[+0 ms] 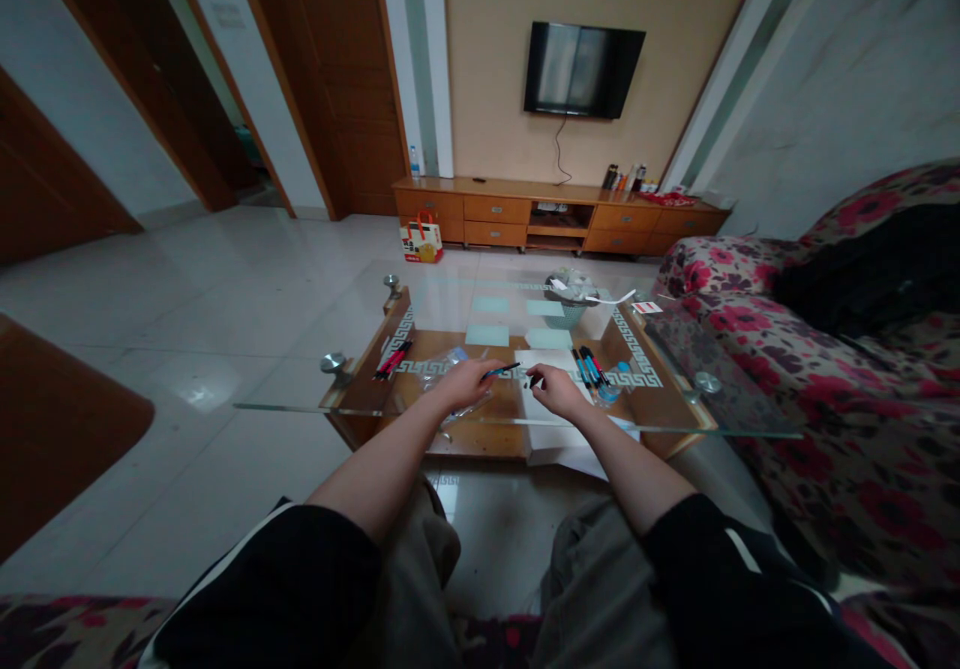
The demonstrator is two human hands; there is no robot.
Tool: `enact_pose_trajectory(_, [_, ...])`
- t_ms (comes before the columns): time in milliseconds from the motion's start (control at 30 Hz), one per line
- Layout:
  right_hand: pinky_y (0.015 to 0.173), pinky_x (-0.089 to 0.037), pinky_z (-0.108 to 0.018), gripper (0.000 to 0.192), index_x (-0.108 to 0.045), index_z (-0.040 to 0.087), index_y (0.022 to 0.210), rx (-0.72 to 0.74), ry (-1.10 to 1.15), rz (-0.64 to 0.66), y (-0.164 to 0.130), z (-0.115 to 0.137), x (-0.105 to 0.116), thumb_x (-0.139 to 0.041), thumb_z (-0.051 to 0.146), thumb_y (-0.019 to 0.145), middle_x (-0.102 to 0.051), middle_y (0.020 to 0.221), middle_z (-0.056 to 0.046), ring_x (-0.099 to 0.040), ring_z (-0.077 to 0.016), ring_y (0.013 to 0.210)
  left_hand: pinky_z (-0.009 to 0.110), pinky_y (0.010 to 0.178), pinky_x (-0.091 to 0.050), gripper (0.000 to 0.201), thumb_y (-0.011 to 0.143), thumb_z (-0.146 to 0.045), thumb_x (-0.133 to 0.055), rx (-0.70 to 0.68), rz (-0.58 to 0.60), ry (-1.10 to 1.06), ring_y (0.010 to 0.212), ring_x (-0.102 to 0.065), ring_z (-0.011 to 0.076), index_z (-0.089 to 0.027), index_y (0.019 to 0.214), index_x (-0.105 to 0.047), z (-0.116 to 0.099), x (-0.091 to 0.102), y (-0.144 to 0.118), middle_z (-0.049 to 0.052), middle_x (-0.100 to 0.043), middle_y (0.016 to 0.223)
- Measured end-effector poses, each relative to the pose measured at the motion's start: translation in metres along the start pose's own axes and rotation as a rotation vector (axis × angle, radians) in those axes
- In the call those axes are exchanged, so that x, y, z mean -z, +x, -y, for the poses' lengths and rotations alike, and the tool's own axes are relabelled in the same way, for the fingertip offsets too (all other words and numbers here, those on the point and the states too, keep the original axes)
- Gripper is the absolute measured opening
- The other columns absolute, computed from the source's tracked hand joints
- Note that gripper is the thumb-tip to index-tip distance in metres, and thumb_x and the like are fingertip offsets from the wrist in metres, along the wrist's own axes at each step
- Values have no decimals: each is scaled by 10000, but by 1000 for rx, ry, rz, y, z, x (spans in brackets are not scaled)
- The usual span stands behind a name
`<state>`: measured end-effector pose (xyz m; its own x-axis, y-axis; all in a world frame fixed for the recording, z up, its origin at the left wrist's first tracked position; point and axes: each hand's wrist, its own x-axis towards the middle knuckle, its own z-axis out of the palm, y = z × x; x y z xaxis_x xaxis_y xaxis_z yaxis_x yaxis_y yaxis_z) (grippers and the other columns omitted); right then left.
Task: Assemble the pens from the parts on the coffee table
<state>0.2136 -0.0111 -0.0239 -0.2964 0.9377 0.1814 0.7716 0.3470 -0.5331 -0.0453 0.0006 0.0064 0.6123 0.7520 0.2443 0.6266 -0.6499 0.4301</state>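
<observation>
My left hand (465,382) holds a thin dark pen (501,370) over the glass coffee table (315,407), its tip pointing right. My right hand (553,390) is closed on a small dark piece, perhaps the pen's cap (533,381), just right of the pen's tip and over a white sheet of paper (541,361). A bunch of blue and black pens (589,366) lies right of my right hand. Several red and black pens (392,359) lie left of my left hand. A clear plastic bag (442,364) sits beside my left hand.
A flowered sofa (825,369) stands along the right. A basket (570,294) sits at the table's far end. Beyond are a low wooden TV cabinet (555,214), a wall TV (583,69), an orange box (421,239) on the tiled floor, and wooden doors at left.
</observation>
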Motion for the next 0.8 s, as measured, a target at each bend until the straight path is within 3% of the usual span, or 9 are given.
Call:
enact_pose_trajectory(200, [797, -484, -293, 482, -626, 152, 1201, 9, 3, 1, 0, 3, 5, -668, 107, 723, -686, 1037, -84, -614, -167, 790, 291, 878, -501, 366, 953, -237, -495, -1, 1, -20, 1011, -668, 199, -261, 1299, -612, -1, 0, 0, 54, -725, 1129])
enact_pose_trajectory(300, [847, -485, -329, 566, -550, 144, 1303, 21, 35, -106, 0, 10, 16, -674, 164, 751, -632, 1133, -114, -599, -187, 855, 292, 888, -500, 376, 951, -240, -507, -7, 0, -31, 1029, -661, 200, -260, 1315, -598, 1, -1, 0, 58, -712, 1172])
enact_pose_trajectory(433, [922, -471, -366, 377, -569, 172, 1263, 118, 48, -219, -3, 25, 30, -597, 305, 912, -600, 1125, -113, -581, -227, 988, 294, 895, -493, 344, 933, -242, -551, 4, -5, 14, 1016, -654, 202, -248, 1268, -626, 4, -3, 1, 62, -710, 1158])
enact_pose_trajectory(600, [983, -444, -368, 248, -647, 219, 1159, 254, -9, -122, -7, 40, 28, -484, 324, 1004, -577, 1135, -102, -548, -235, 1088, 265, 799, -476, 191, 942, -259, -561, -34, -1, 87, 878, -639, 184, -215, 1073, -694, -1, -2, 3, 58, -702, 981])
enact_pose_trajectory(800, [921, -434, -349, 303, -693, 199, 927, 290, -59, -43, -4, 40, 22, -443, 337, 1029, -606, 960, -90, -558, -223, 960, 265, 804, -450, 162, 961, -252, -557, -93, -60, 99, 902, -619, 177, -217, 1053, -686, -12, 4, 4, 48, -665, 991])
